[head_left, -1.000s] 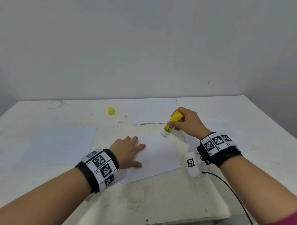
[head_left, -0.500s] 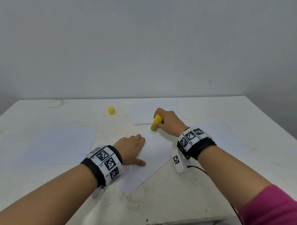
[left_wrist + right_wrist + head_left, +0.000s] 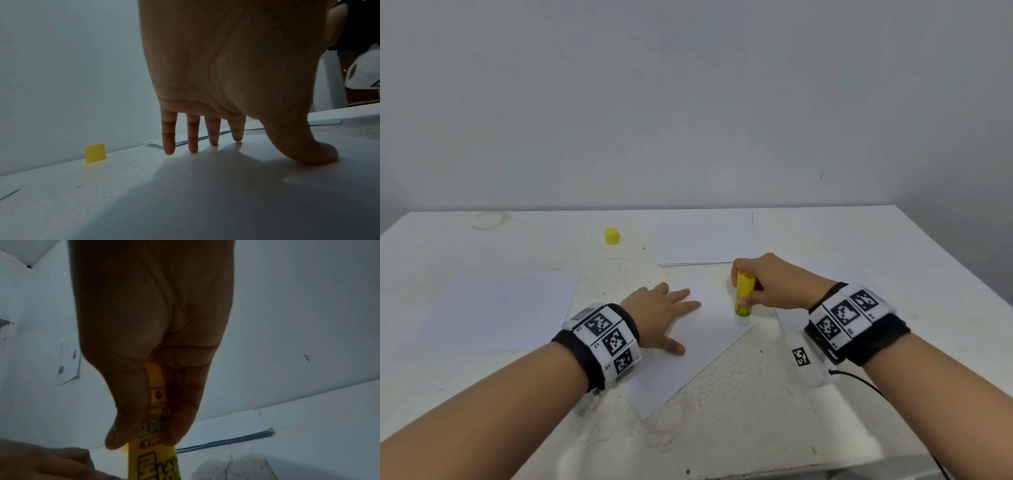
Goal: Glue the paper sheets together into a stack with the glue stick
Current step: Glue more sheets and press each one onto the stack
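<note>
On the white worktop, the left hand lies flat with fingers spread on the near paper sheet. The right hand clamps the glue stick upright, tip down at that sheet's right corner. Farther back lie a paper stack and, to its left, the yellow cap.

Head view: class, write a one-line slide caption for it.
Left hand presses a paper sheet flat while right hand rubs the glue stick on its corner.
</note>
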Motion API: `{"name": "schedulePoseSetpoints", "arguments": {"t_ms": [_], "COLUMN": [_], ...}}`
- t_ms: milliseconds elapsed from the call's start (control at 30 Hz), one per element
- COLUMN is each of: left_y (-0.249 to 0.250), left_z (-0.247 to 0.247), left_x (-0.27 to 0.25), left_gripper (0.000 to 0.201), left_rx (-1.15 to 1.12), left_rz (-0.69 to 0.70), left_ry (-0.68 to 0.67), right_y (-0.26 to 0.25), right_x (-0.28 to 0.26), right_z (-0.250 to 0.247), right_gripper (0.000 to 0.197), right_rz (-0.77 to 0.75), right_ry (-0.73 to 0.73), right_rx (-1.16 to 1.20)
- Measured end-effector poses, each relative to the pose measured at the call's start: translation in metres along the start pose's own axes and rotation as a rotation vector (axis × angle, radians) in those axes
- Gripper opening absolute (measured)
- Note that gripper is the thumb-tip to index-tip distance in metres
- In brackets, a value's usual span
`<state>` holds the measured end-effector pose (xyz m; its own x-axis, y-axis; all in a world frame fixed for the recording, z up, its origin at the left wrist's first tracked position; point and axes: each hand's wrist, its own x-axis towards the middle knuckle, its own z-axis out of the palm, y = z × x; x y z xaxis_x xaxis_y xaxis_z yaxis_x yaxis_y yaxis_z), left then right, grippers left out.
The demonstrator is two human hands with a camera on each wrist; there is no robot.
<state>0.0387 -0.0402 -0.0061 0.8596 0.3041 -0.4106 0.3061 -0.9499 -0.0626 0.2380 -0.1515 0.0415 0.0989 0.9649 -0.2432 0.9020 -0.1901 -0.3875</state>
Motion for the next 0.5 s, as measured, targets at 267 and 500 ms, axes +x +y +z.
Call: {"name": "schedulePoseSetpoints", "arguments": {"t_ms": [267,500], "left_y": [0.003,0.0], "left_z": [-0.004,0.004], "left_x": [-0.007,-0.012], "left_gripper": [0.071,0.071], "left_rx": [0.058,-0.071], "left_rz": [-0.085,-0.124], "left_ry": [0.037,0.06], "right_y": [0.008,-0.005], "right_x": [0.002,0.027], "right_z": [-0.006,0.0], "right_gripper": [0.025,0.025], "right_rz": [0.018,0.018], "right_ry": [0.255,0.418], "right_rx": [0.201,0.397]}}
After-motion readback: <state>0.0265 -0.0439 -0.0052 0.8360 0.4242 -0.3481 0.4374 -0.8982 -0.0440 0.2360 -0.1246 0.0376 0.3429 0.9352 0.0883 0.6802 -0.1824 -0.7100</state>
